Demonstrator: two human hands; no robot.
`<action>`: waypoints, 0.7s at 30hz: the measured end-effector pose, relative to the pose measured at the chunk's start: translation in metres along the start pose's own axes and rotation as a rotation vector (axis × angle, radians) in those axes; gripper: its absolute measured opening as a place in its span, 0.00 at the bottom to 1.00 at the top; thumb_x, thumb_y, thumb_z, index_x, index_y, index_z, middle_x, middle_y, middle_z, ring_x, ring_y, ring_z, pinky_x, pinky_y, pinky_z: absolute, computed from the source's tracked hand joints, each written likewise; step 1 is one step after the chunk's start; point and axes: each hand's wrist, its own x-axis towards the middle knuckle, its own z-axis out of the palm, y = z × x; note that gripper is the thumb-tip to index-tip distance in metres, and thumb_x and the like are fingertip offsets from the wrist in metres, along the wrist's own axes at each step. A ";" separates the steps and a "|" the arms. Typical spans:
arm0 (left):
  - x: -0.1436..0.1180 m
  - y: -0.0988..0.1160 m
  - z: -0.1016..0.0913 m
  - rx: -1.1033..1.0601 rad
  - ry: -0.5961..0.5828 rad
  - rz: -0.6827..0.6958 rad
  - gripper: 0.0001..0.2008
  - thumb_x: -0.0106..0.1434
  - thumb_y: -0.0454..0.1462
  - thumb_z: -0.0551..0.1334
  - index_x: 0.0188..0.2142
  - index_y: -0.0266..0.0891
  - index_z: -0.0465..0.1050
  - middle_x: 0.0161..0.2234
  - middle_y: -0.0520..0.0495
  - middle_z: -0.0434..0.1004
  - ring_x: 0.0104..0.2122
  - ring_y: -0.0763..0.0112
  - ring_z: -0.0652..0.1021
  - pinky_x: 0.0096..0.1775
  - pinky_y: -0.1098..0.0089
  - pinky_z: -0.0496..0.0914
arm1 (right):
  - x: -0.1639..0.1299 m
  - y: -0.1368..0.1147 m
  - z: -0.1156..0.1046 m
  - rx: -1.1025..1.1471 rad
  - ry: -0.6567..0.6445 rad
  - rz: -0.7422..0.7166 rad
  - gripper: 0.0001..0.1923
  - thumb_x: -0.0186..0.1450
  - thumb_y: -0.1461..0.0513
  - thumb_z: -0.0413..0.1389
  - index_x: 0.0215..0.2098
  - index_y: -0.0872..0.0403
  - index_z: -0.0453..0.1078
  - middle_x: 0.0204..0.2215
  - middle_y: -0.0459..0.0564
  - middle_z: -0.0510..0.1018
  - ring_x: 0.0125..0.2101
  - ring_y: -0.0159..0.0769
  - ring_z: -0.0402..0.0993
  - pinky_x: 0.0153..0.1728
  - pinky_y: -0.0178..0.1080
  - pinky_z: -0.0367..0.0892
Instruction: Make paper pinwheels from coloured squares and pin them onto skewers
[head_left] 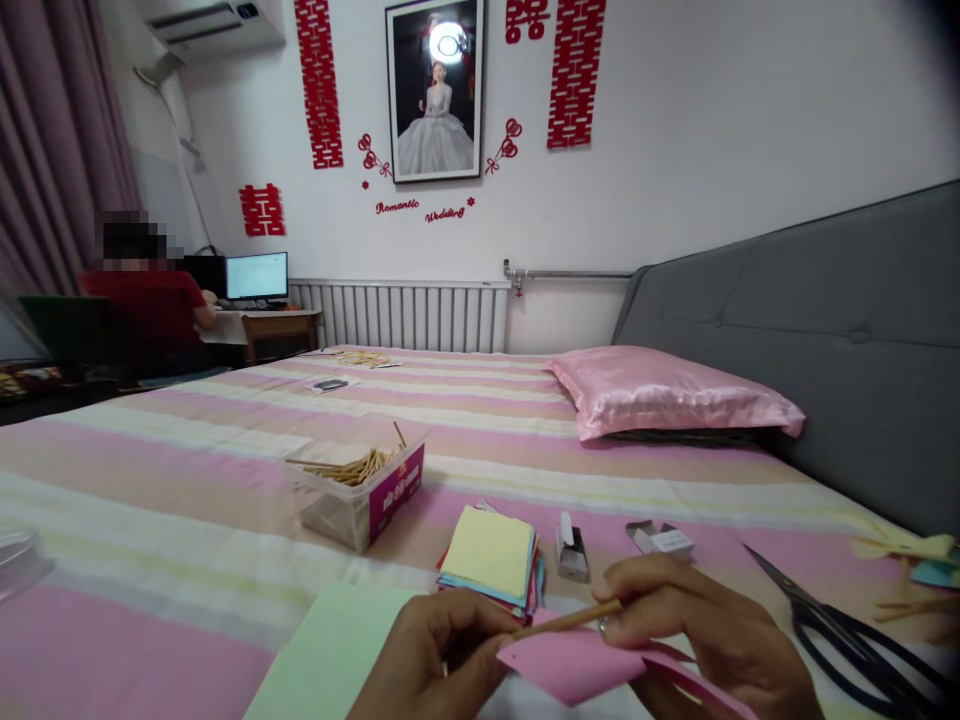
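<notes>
My left hand [442, 650] pinches one end of a thin brown stick [566, 620] together with a corner of a folded pink paper [570, 665]. The stick's other end is between the fingers of my right hand [705, 625], which also steadies the paper's curled right part. A small shiny bit shows by my right fingertips; what it is I cannot tell. Just beyond the hands lies a stack of coloured square paper [487, 552], yellow on top. A larger pale green sheet pile [334, 655] is partly hidden behind my left hand.
A clear plastic box [337, 515] holds many thin sticks. Two small opened cartons [572, 550] [660, 540] lie beyond my right hand, and black-handled scissors [840, 625] at right. Paper pinwheel-like pieces [904, 545] sit at the right edge. A pink pillow [675, 395] is farther back; a person [150, 310] sits at a desk.
</notes>
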 end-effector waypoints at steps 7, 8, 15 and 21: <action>0.002 -0.001 0.000 0.040 0.035 0.017 0.11 0.55 0.41 0.61 0.32 0.35 0.75 0.34 0.42 0.79 0.37 0.61 0.76 0.40 0.64 0.66 | 0.006 -0.005 0.001 -0.011 0.026 -0.019 0.13 0.51 0.72 0.59 0.31 0.50 0.69 0.29 0.45 0.76 0.28 0.32 0.76 0.29 0.30 0.71; 0.002 -0.001 0.000 0.036 0.026 0.018 0.11 0.55 0.41 0.61 0.32 0.35 0.75 0.34 0.42 0.79 0.36 0.61 0.76 0.39 0.64 0.66 | 0.005 -0.005 0.001 -0.005 0.025 -0.012 0.13 0.52 0.72 0.58 0.31 0.50 0.69 0.29 0.45 0.76 0.28 0.32 0.76 0.28 0.30 0.71; 0.002 0.002 0.002 0.042 0.039 0.017 0.12 0.55 0.43 0.62 0.32 0.36 0.76 0.34 0.42 0.80 0.36 0.61 0.76 0.38 0.65 0.66 | 0.006 -0.007 -0.001 0.011 0.042 -0.027 0.11 0.53 0.71 0.59 0.30 0.50 0.71 0.28 0.46 0.78 0.27 0.32 0.77 0.27 0.30 0.72; 0.001 0.005 0.001 -0.001 0.010 0.035 0.11 0.54 0.42 0.62 0.30 0.35 0.77 0.33 0.41 0.80 0.35 0.60 0.76 0.38 0.64 0.66 | 0.004 -0.003 -0.003 0.036 0.000 -0.029 0.10 0.54 0.68 0.61 0.33 0.49 0.70 0.29 0.46 0.78 0.29 0.34 0.77 0.28 0.31 0.72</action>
